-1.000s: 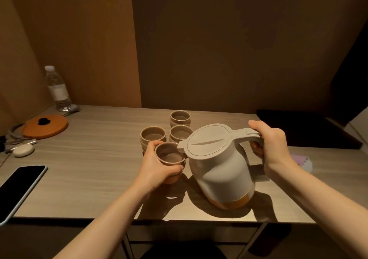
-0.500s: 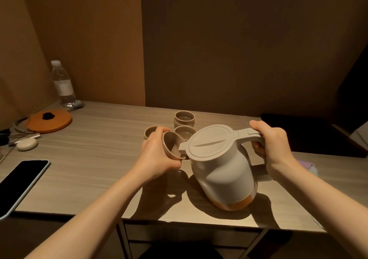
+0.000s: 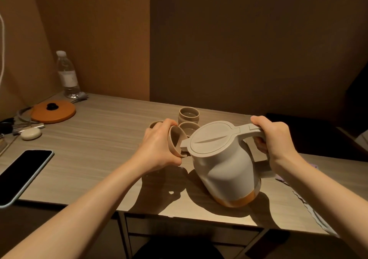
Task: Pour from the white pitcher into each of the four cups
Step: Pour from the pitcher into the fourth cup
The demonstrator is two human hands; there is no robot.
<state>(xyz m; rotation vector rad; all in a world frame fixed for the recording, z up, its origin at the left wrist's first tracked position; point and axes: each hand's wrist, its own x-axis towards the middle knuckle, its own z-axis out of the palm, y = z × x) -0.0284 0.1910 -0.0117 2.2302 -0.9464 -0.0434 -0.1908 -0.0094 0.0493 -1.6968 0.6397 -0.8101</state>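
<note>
Wooden table: a tilted cup is gripped by the left hand at the spout of the white pitcher, whose handle is gripped by the right hand, for pouring.

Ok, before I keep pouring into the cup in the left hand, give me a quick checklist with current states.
1. Right hand grips pitcher handle: ok.
2. Left hand grips held cup: ok.
3. Cup mouth meets spout: ok.
4. Pitcher tilted toward cup: ok.
5. Liquid flowing, fill level: cannot tell.
6. Other cups upright on table: ok; one mostly hidden.
</note>
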